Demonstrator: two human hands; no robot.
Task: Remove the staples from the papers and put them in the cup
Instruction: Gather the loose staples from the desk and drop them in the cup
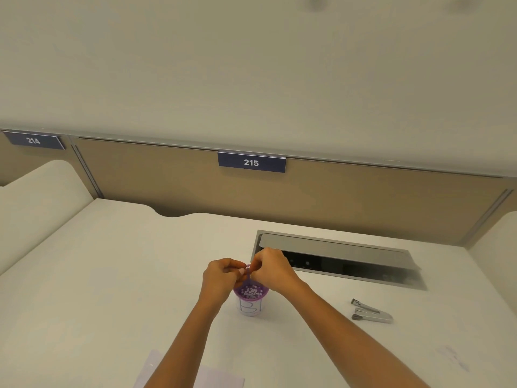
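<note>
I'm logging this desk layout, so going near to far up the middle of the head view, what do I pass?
Nearest first: paper sheet → cup → open cable hatch → 215 sign.

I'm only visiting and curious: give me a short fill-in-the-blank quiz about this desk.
The sign straight ahead reads ____.
The left hand and right hand meet over the cup, whose rim is ____.
The metal staple remover lies on the desk to the cup's ____.
Missing words: 215; purple; right.
</note>
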